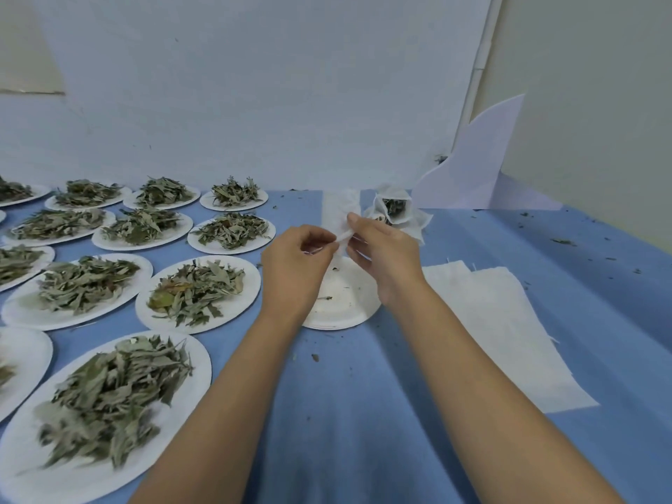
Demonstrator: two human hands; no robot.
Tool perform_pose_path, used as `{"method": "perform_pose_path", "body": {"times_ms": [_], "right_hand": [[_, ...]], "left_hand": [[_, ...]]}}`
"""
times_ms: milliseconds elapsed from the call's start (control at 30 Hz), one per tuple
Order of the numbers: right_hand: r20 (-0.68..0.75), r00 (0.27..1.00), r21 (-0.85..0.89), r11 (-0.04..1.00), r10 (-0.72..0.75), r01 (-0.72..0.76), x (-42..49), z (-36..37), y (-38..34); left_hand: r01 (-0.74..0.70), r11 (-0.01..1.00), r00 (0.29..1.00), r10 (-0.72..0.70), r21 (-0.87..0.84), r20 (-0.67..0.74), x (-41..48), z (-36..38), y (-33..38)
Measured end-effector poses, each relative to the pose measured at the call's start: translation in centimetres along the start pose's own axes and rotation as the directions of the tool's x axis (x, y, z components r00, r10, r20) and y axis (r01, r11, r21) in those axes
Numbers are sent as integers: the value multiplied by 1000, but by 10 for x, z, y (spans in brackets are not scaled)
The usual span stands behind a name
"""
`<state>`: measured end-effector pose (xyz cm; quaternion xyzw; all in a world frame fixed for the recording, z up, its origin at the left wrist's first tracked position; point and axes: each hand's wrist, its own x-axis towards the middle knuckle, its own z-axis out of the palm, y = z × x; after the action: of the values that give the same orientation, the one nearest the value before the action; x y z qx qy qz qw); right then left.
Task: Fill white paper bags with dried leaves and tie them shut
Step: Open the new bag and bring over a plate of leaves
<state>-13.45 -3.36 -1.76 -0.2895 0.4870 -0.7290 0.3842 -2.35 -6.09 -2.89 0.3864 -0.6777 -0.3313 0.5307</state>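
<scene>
Paper bag (pixel 344 236): white, held between both hands over a plate (pixel 342 307).
Left hand (pixel 296 261): pinches one end of the bag.
Right hand (pixel 381 254): pinches the other end.
Dried leaves (pixel 109 398): heaped at left.

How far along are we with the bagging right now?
Done: a few filled bags sit at the back, and the plate under the hands is nearly bare. In hand: left hand and right hand pinch a twisted white bag between them. Left: many plates of leaves are full, flat bags unused.
</scene>
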Motion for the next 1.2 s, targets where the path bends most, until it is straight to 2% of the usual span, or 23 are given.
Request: {"method": "perform_pose_path", "body": {"times_ms": [133,233,300,367,433,500,600,667,833,933,1033,1200], "right_hand": [[-8,1000,-95,995,-3,3,1,-6,5],[-50,991,-217,970,-121,107,2,-8,10],[-77,941,-428,864,-329,267,1,-10,12],[2,861,-596,691,-508,409,0,-11,12],[99,827,-659,587,-553,471,1,-11,11],[116,853,-634,623,-509,458,3,-11,11],[9,938,-444,839,-347,314,5,-9,11],[-59,957,-333,909,-284,249,6,-10,11],[-94,971,-282,941,-221,187,11,-13,12],[-114,974,-338,929,-198,149,11,-15,14],[-108,976,-415,900,-190,130,11,-17,17],[-59,980,-412,899,-191,150,9,-15,18]], "left_hand": [[-44,994,998,47,102,-29,3,-3,-5],[-116,968,993,118,223,2,5,-6,-11],[-141,957,990,142,254,16,6,-8,-14],[-148,957,988,152,248,4,8,-10,-17],[-153,961,988,157,229,0,8,-11,-18],[-147,969,989,147,197,11,8,-11,-19],[-126,979,992,123,162,28,6,-12,-19],[-114,982,993,112,150,22,5,-11,-20],[-74,993,997,74,97,4,4,-9,-19],[-14,998,1000,13,62,6,5,-8,-21],[3,997,1000,-1,71,-20,5,-5,-21],[11,991,998,-3,134,-59,5,-4,-24]]}}
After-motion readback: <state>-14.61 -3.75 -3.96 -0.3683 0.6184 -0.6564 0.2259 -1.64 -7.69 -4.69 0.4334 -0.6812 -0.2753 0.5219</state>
